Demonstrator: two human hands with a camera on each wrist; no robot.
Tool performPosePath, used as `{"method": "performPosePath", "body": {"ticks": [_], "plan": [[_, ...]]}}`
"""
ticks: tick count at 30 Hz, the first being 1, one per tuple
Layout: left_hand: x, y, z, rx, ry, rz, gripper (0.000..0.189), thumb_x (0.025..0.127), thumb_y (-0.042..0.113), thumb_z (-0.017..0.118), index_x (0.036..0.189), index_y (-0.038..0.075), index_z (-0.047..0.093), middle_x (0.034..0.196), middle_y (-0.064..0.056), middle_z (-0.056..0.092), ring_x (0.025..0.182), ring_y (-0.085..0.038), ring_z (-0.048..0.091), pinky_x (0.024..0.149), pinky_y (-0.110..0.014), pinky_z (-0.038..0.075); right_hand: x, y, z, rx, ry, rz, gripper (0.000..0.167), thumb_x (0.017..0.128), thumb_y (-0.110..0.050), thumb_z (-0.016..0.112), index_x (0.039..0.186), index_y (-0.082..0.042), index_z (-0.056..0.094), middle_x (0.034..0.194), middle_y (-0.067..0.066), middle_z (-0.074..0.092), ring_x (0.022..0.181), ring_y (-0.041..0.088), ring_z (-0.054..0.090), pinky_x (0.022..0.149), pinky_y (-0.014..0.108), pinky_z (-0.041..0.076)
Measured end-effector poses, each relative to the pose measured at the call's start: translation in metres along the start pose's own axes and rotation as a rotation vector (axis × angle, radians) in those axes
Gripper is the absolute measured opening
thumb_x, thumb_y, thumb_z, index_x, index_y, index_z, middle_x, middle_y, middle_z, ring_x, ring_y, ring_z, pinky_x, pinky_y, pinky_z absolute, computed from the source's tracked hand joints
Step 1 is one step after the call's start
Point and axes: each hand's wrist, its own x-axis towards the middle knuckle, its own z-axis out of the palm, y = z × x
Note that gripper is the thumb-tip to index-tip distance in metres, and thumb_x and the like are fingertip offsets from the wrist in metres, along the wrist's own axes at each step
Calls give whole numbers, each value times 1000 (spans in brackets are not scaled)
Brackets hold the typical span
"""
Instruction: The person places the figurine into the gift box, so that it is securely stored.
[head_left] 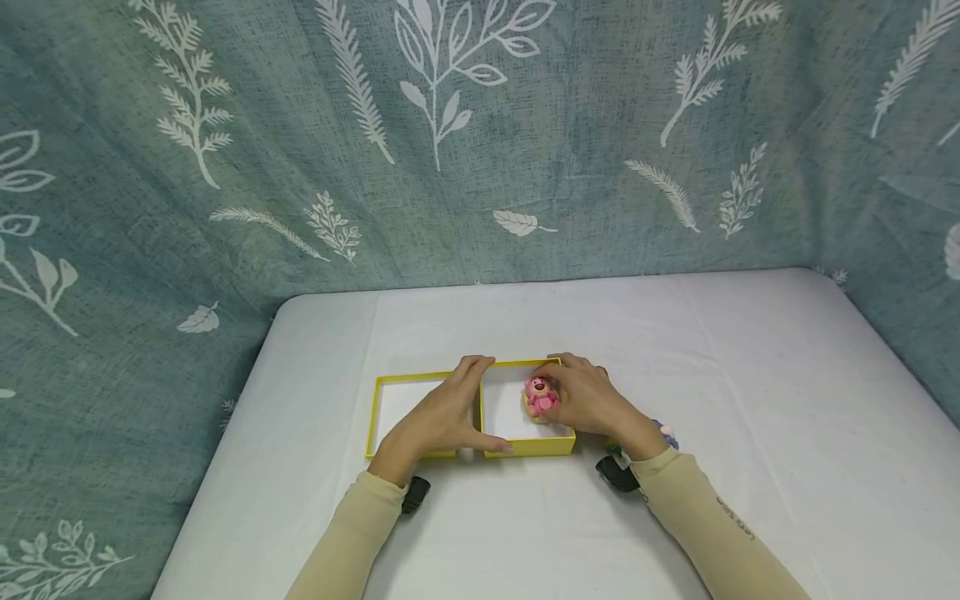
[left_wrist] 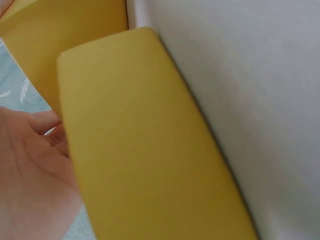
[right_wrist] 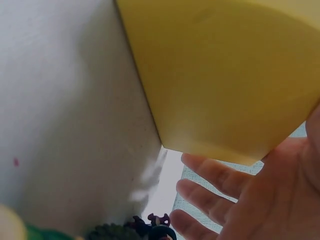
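My left hand (head_left: 442, 412) spans the left side of a yellow box (head_left: 532, 447) with a white inside, fingers at its far rim and thumb at its near wall. In the box, toward its right side, is a pink bear figurine (head_left: 541, 398), which my right hand (head_left: 588, 396) pinches between thumb and fingers. The right wrist view shows the box's outer wall (right_wrist: 220, 75) but not the bear. A second, shallower yellow tray or lid (head_left: 411, 377) lies just left of the box, partly behind my left hand.
Small colourful figurines (head_left: 665, 433) stand beside my right wrist, partly hidden by it; their dark tops (right_wrist: 155, 225) show low in the right wrist view. A white cloth covers the table (head_left: 750, 375). Behind it hangs a teal leaf-patterned curtain (head_left: 585, 200).
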Motion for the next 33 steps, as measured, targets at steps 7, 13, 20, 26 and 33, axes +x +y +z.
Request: {"method": "performPosePath", "body": {"ticks": [7,13,20,26,33], "plan": [[0,0,-1,-9,-5,3,125,60,68,82,155,18,19,154,-1,27,131,-23,48,101,-39,48,0,0,0,4,8,-13,53,77,-28,81,124,-12,64,134,16,54,123,39,49,96,61,36],[1,0,-1,-2,-6,-2,125,60,68,82,155,19,18,153,0,27,129,-23,49,100,-39,49,0,1,0,-6,-6,-4,54,78,-30,80,126,-12,63,130,15,56,118,37,53,93,58,37],[0,0,-1,7,-8,-3,125,61,67,83,156,18,18,154,-1,26,131,-24,48,101,-40,48,0,0,0,1,-18,-5,55,78,-29,80,127,-12,61,129,16,56,115,37,54,91,55,37],[0,1,0,13,-4,-3,125,61,68,82,156,18,18,154,-1,26,131,-24,48,102,-40,48,-2,1,0,2,1,-13,55,78,-29,81,127,-12,62,135,18,53,119,38,53,93,56,37],[0,1,0,21,3,-8,126,59,70,81,155,16,20,153,-1,28,129,-25,50,100,-40,49,-4,2,0,48,42,-52,53,78,-28,81,125,-11,64,147,22,42,130,45,44,106,65,30]]}}
